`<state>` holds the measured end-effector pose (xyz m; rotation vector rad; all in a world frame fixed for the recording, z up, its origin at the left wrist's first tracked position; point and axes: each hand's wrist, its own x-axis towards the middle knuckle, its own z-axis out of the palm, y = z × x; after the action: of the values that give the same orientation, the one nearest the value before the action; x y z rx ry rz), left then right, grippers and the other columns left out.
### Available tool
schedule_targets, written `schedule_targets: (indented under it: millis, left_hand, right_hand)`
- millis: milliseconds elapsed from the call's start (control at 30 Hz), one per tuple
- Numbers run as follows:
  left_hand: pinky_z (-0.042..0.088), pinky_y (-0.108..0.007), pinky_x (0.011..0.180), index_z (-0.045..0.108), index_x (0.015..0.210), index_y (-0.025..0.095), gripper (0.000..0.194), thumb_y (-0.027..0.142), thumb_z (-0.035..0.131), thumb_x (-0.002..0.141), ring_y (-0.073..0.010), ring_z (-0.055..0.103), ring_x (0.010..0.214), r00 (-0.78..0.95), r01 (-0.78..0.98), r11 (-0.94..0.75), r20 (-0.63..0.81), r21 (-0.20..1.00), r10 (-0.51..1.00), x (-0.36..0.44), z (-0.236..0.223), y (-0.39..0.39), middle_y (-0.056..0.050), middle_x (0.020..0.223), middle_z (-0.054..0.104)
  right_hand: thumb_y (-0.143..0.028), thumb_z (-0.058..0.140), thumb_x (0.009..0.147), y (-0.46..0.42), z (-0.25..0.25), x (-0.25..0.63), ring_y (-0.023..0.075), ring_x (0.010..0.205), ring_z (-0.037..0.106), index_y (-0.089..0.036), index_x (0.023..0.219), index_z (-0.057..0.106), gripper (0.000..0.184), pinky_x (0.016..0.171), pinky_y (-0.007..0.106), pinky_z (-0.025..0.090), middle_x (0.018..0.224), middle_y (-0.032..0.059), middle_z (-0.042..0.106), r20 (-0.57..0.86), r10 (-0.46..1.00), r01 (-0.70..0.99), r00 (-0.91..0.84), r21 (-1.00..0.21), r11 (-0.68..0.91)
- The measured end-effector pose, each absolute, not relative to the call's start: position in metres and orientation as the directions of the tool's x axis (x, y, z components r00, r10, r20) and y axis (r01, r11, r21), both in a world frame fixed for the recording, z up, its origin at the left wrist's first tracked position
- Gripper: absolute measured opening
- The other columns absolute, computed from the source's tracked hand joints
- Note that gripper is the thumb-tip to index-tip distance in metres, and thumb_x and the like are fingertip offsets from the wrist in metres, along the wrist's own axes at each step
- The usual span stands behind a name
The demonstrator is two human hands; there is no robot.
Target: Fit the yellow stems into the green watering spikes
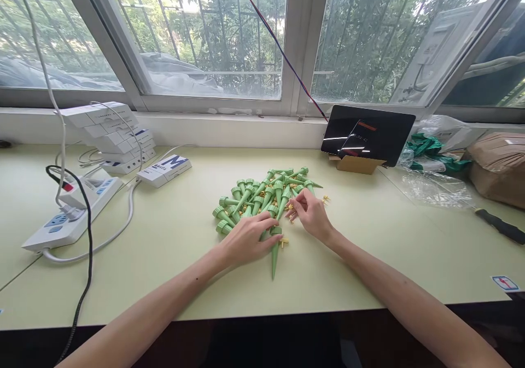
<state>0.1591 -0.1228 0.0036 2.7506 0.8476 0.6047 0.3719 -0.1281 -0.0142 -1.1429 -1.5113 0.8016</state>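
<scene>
On the counter (320, 280), take the pile of green spikes (268, 194) as landmark. One green spike (274, 258) lies at its near edge, long axis running toward the person, cap toward the pile and point away from it. The left hand (249, 238) is nearer, at the pile's near side, its thumb across that spike just below the cap; how firmly those fingers close, I cannot tell. A yellow piece (284, 242) sits just right of the thumb. At the pile's right edge, the right hand (310, 215) has curled fingers; whether they pinch anything, I cannot tell.
</scene>
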Motion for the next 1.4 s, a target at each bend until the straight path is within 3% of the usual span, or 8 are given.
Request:
schedule_targets:
  millis: [200, 500, 800, 1000, 1100, 1267, 1400]
  left_hand:
    - [0.037, -0.027, 0.056, 0.066, 0.097, 0.017, 0.023, 0.035, 0.053, 0.093, -0.0125, 0.052, 0.061, 0.761, 0.461, -0.829, 0.339, 0.316, 0.553, 0.159, 0.0016, -0.1225, -0.003, 0.083, 0.059]
    - [0.042, -0.026, 0.062, 0.063, 0.096, 0.018, 0.017, 0.03, 0.051, 0.095, -0.0117, 0.052, 0.065, 0.763, 0.397, -0.823, 0.352, 0.406, 0.542, 0.1581, -0.0001, -0.121, -0.006, 0.098, 0.057]
    - [0.04, -0.025, 0.059, 0.057, 0.095, 0.017, 0.014, 0.026, 0.047, 0.096, -0.0104, 0.046, 0.062, 0.73, 0.332, -0.794, 0.395, 0.509, 0.558, 0.1574, 0.0031, -0.1181, -0.006, 0.097, 0.054]
    - [0.042, -0.027, 0.066, 0.051, 0.099, 0.019, 0.009, 0.022, 0.043, 0.098, -0.013, 0.048, 0.071, 0.7, 0.357, -0.79, 0.417, 0.498, 0.579, 0.1566, 0.0016, -0.1155, -0.006, 0.1, 0.057]
    - [0.045, -0.027, 0.069, 0.051, 0.102, 0.019, 0.011, 0.024, 0.042, 0.098, -0.0123, 0.052, 0.072, 0.671, 0.335, -0.76, 0.425, 0.557, 0.607, 0.1565, -0.0002, -0.115, -0.007, 0.103, 0.059]
    - [0.046, -0.022, 0.057, 0.048, 0.111, 0.02, 0.018, 0.031, 0.041, 0.099, -0.0108, 0.054, 0.058, 0.626, 0.285, -0.592, 0.322, 0.754, 0.711, 0.1572, 0.0022, -0.1173, 0.004, 0.068, 0.053]
    - [0.04, -0.02, 0.046, 0.044, 0.104, 0.021, 0.016, 0.036, 0.041, 0.099, -0.0097, 0.05, 0.048, 0.606, 0.188, -0.436, 0.245, 0.88, 0.756, 0.1572, 0.0036, -0.1158, 0.007, 0.058, 0.048]
  right_hand:
    - [-0.048, 0.053, 0.093, -0.1277, -0.0142, 0.3733, 0.021, 0.064, 0.069, -0.023, 0.082, 0.044, 0.028, 0.062, 0.038, 0.058, 0.074, 0.003, 0.065, 0.341, 0.939, 0.301, -0.051, -0.891, 0.34]
    - [-0.042, 0.056, 0.091, -0.1286, -0.0127, 0.373, 0.0191, 0.064, 0.063, -0.022, 0.082, 0.05, 0.022, 0.062, 0.034, 0.053, 0.075, 0.0025, 0.062, 0.357, 0.93, 0.355, -0.083, -0.862, 0.363]
    - [-0.033, 0.056, 0.091, -0.1276, -0.0136, 0.3734, 0.0174, 0.067, 0.057, -0.02, 0.081, 0.062, 0.018, 0.061, 0.03, 0.047, 0.077, 0.0039, 0.063, 0.456, 0.883, 0.476, -0.107, -0.757, 0.448]
    - [-0.037, 0.053, 0.093, -0.1291, -0.0115, 0.372, 0.0175, 0.061, 0.057, -0.021, 0.082, 0.064, 0.022, 0.058, 0.03, 0.047, 0.07, 0.0028, 0.062, 0.415, 0.903, 0.418, -0.106, -0.806, 0.42]
    - [-0.04, 0.052, 0.094, -0.1306, -0.0104, 0.3716, 0.016, 0.054, 0.055, -0.022, 0.084, 0.064, 0.024, 0.054, 0.03, 0.047, 0.066, 0.0014, 0.059, 0.385, 0.916, 0.373, -0.11, -0.839, 0.397]
    - [-0.047, 0.049, 0.095, -0.1334, -0.0093, 0.3703, 0.0144, 0.049, 0.053, -0.022, 0.087, 0.062, 0.03, 0.051, 0.029, 0.045, 0.063, -0.0002, 0.057, 0.357, 0.928, 0.358, -0.108, -0.857, 0.372]
    - [-0.049, 0.048, 0.095, -0.1345, -0.0088, 0.3698, 0.013, 0.045, 0.049, -0.022, 0.084, 0.058, 0.031, 0.05, 0.027, 0.042, 0.054, -0.0036, 0.052, 0.348, 0.933, 0.369, -0.094, -0.858, 0.358]
